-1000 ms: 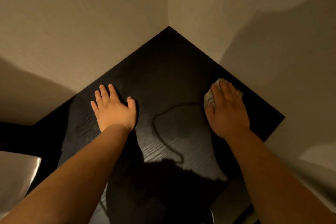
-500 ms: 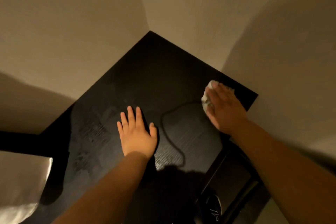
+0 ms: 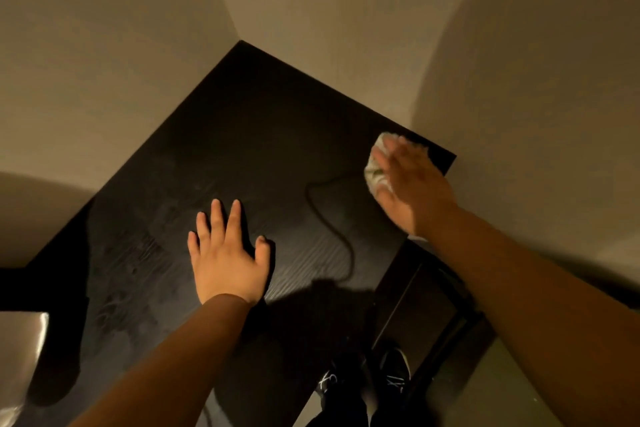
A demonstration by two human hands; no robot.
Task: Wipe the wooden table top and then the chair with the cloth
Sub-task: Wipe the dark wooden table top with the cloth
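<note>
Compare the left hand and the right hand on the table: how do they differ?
The left hand lies bare on the table top, fingers spread; the right hand presses a crumpled cloth under straight fingers. The left hand is mid-table; the right hand is at the right edge by the wall. Both are palm down.

I see two plain beige walls meeting in a corner ahead, the left wall [image 3: 104,62] and the right wall [image 3: 346,28], each with a broad soft shadow. At the bottom, a left shoe [image 3: 329,383] and a right shoe [image 3: 394,369], both black with white markings, stand close together. Grey floor [image 3: 512,392] shows beside them. At the lower left edge there is a pale, shiny object [image 3: 20,357], cut off; I cannot tell what it is.
</note>
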